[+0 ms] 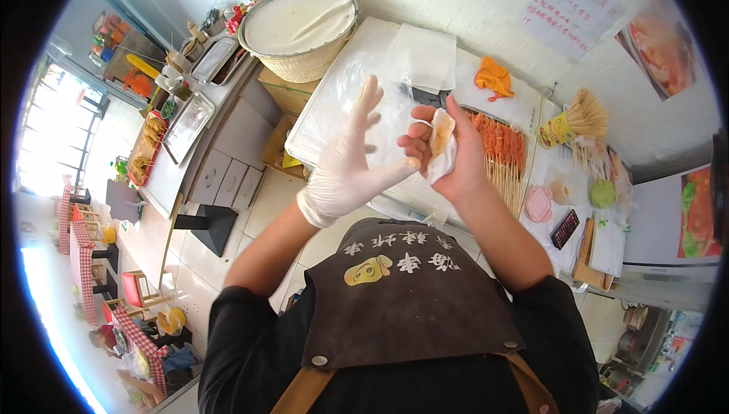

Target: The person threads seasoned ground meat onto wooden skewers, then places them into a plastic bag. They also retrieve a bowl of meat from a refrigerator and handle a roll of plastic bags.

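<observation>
My left hand (347, 163) wears a thin white disposable glove and holds nothing. Its fingers point up and apart, and the thumb reaches toward the other hand; I cannot tell whether it touches. Bare fingers of my right hand (464, 158) curl around a crumpled white tissue (447, 138) with an orange-brown stain. Both hands are raised over a white table (324, 129) covered in clear plastic film. Behind my right wrist, a tray holds rows of reddish meat skewers (501, 143), partly hidden by that hand. White sheets (424, 55) lie farther back.
A cloth-covered woven basket (296, 64) stands at the table's far left corner. An orange cloth (494, 78) lies near the wall. To the right are a can of bamboo sticks (555, 129), a phone (565, 229) and a white cutting board (606, 252). A counter (165, 186) runs along the left.
</observation>
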`<action>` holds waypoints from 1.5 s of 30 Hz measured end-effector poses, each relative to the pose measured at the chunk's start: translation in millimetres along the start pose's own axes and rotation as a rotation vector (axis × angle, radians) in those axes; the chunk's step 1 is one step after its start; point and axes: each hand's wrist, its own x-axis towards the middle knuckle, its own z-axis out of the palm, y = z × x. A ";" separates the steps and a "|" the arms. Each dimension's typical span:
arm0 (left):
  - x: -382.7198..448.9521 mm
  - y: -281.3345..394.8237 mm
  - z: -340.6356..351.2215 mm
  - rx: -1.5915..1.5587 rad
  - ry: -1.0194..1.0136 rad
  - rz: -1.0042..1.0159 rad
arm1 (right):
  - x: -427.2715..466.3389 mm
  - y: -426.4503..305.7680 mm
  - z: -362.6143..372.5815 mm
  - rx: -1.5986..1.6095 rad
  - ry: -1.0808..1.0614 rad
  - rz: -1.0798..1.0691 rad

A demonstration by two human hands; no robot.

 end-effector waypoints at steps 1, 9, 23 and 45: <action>2.2 -4.4 19.4 -0.186 0.017 -0.039 | 0.8 6.4 0.4 0.064 -0.018 -0.038; 6.8 -15.1 118.7 -0.768 -0.029 -0.299 | -32.0 -4.9 13.3 0.121 -0.120 -0.156; 2.2 24.9 189.1 -0.636 0.137 -0.245 | -76.7 -36.6 -35.0 -0.140 -0.089 -0.271; 39.8 19.8 166.5 1.039 0.281 0.670 | -107.2 -53.1 -84.3 -0.777 0.070 0.031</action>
